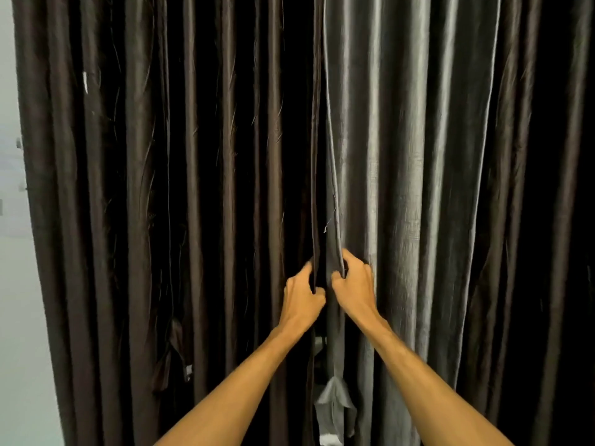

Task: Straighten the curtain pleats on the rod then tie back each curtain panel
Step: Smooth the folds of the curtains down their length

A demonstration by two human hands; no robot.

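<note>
Centrally, two dark brown satin curtain panels hang in vertical pleats, meeting at 12 o'clock. Left hand (302, 294) pinches the left panel (145, 188) edge; right hand (354, 284) is closed on the right panel (418, 188) hem. Grey tieback (335, 403) dangles at 6 o'clock.

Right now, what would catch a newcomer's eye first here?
Two bare hands meet at the centre: the left hand and right hand each grip a curtain edge. The left curtain is dark brown, the right curtain shiny grey. A pale wall shows far left.
</note>
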